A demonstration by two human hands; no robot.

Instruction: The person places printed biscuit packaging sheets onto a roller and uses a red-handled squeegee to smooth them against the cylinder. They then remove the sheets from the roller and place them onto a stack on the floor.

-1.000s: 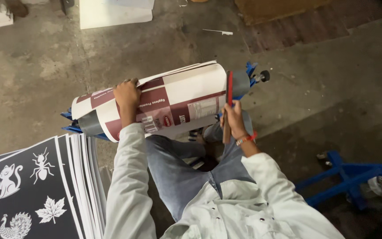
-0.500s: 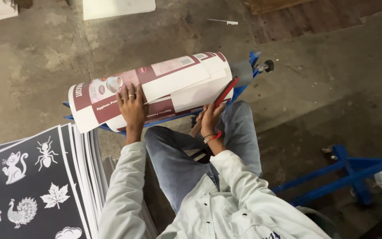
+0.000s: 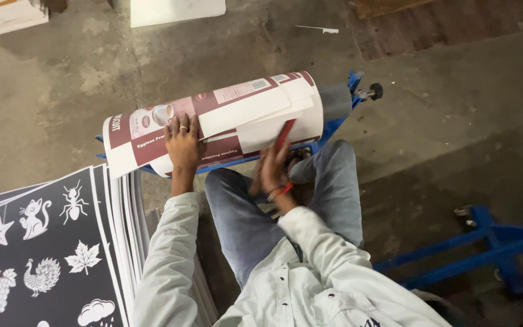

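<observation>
On blue roller stand [image 3: 333,127]: L hand [image 3: 183,142] flat on printed sheet [image 3: 213,121]; R hand [image 3: 272,171] grips red tool [image 3: 284,135].

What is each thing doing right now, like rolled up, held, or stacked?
Printed sheet: curled around a roller, not flat.
Left hand: open, pressed flat on the sheet.
Right hand: blurred, closed around a red tool.
Red tool: held, tip against the sheet's edge.
Black picture sheets: stacked, lying flat.
Blue frame: standing on the floor.
</observation>
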